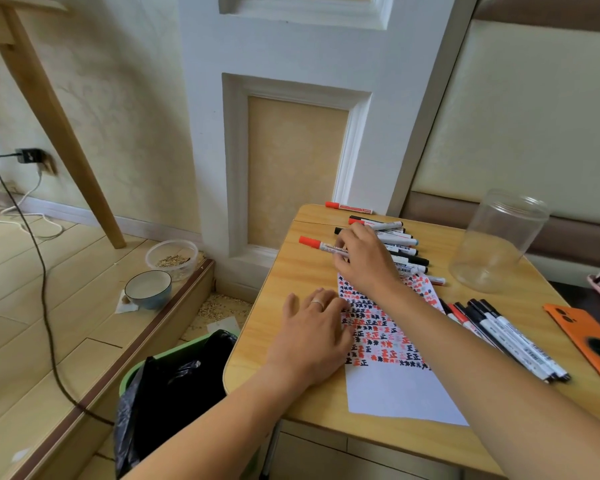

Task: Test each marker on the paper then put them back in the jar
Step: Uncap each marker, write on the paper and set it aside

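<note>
We have just one view here, head-worn, looking forward and steeply down from above the near edge of a small wooden table (291,271). We're close in: both forearms run up from the bottom edge, and the paper (392,389) sits right of centre. The wide lens bends the white wall panel (291,57) ahead and takes in the floor (49,323) at left.

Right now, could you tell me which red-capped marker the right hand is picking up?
The red-capped marker whose cap sticks out left of the right hand. The fingers curl round its white barrel; the other red-capped ones lie untouched further back by the wall.
</note>
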